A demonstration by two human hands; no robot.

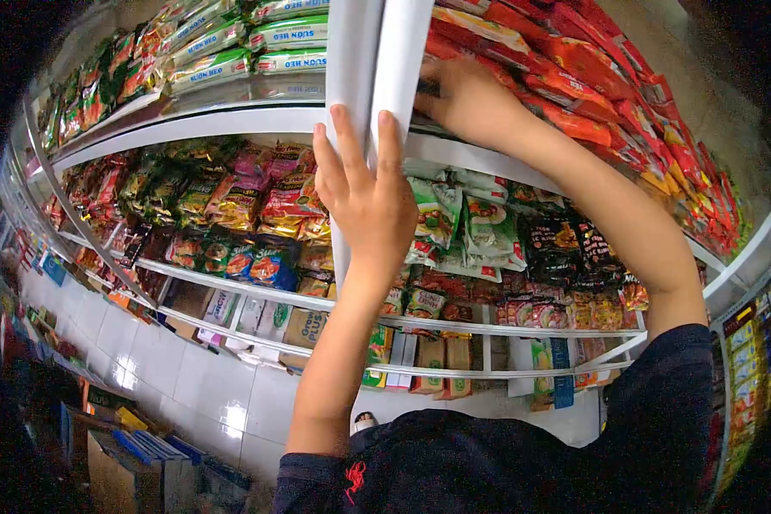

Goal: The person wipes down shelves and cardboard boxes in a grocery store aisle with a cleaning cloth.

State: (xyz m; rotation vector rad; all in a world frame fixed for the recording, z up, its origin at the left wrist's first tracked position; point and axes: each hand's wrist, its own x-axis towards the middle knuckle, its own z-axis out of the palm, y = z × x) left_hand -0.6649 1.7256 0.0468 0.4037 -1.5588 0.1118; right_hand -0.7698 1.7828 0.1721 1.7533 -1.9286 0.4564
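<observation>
My left hand (pixel 367 193) lies flat against a white upright post (pixel 351 77) of the shelf, its fingers spread and pointing up. On the other side of the post, my right hand (pixel 458 94) reaches in at the upper shelf, close to the red snack packets (pixel 565 81). Its fingers are blurred and partly hidden by the post, so what they touch does not show. Left of the post, green and white packets (pixel 291 34) are stacked on the same level.
Lower shelves hold noodle packets (pixel 257 201), green and white bags (pixel 488 227) and black packets (pixel 552 244). Cartons (pixel 304 327) sit at the bottom. A cardboard box (pixel 120 471) with blue items stands on the tiled floor (pixel 206 377), lower left.
</observation>
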